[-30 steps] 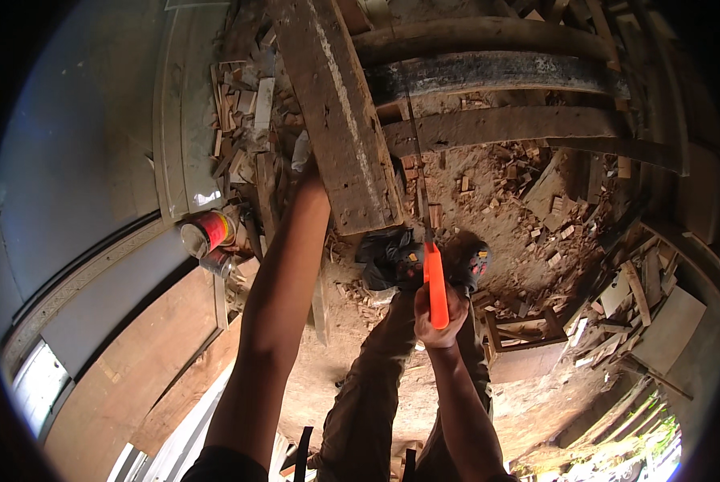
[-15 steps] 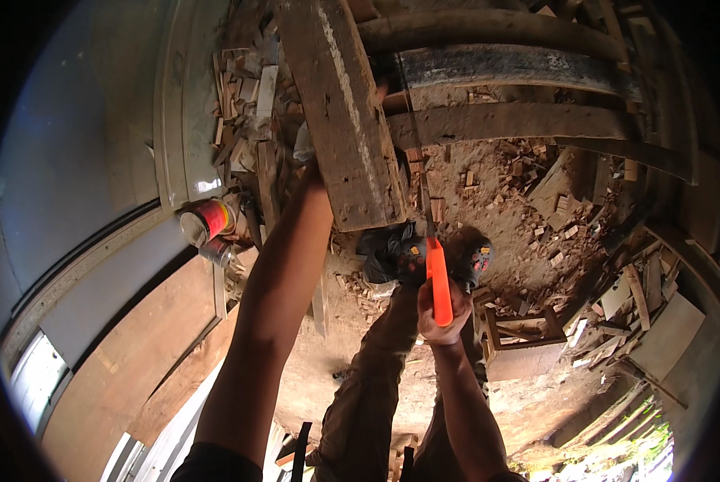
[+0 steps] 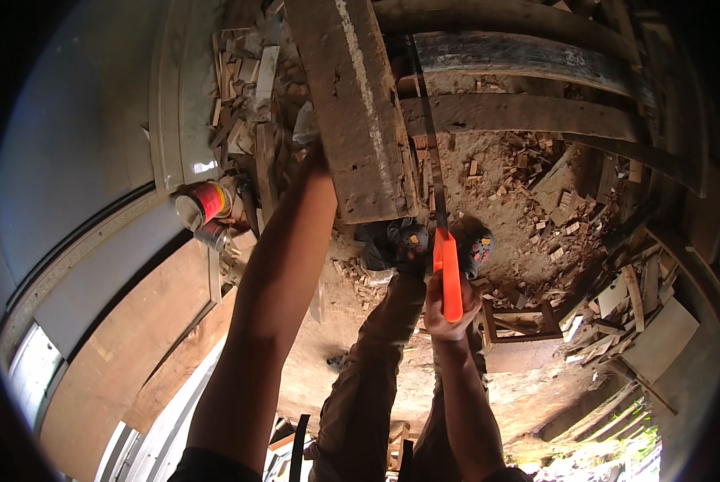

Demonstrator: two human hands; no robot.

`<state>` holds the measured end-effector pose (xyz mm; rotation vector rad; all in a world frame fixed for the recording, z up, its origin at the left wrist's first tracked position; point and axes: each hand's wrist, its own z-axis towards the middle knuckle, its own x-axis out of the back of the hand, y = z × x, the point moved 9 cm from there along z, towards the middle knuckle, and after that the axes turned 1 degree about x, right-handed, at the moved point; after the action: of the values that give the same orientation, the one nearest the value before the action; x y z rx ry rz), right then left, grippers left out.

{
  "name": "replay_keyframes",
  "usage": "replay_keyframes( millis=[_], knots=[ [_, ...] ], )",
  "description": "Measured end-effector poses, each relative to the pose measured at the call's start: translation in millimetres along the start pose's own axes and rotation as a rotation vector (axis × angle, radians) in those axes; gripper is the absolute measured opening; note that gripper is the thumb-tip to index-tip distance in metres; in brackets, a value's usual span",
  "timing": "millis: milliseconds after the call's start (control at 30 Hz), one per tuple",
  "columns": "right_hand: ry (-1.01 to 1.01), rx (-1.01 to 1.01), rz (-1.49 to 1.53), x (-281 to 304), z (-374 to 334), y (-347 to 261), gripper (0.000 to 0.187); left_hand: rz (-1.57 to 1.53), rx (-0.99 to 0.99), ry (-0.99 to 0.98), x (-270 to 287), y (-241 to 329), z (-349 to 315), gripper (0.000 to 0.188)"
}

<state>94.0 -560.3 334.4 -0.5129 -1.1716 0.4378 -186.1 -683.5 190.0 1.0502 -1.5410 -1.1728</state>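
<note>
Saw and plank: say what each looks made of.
Saw: thin dark blade, probably steel; the bright orange handle in the right hand looks like smooth plastic. Plank: rough weathered wood, grey-brown, with visible grain, pits and a pale paint streak.

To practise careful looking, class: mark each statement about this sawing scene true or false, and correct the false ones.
1. The right hand grips a saw with an orange handle. True.
2. The saw's blade runs along the right edge of the wooden plank. True.
3. The left hand holds a hammer. False: it presses against the plank's left side, and no hammer shows.
4. A red tin lies to the left of the left forearm. True.
5. The ground under the plank is swept clean. False: wood chips and offcuts lie scattered on the dirt.
6. The person is barefoot. False: dark shoes show below the plank's end.
</note>
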Motion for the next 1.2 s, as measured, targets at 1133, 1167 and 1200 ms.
replay_keyframes(
  millis=[1133, 1167, 1200],
  knots=[
    [-0.153, -0.145, 0.112, -2.0, -21.0, 7.0, 0.013, 0.017, 0.018, 0.077, 0.0, -8.3, -10.5, 0.031],
    [-0.167, -0.254, 0.239, -8.7, -27.4, 16.1, 0.013, 0.012, 0.014, 0.072, -0.4, -7.8, -9.6, 0.031],
    [-0.174, -0.223, 0.12, -12.7, -24.1, 18.4, 0.014, 0.022, 0.017, 0.075, 3.2, -8.0, -15.4, 0.031]
  ],
)
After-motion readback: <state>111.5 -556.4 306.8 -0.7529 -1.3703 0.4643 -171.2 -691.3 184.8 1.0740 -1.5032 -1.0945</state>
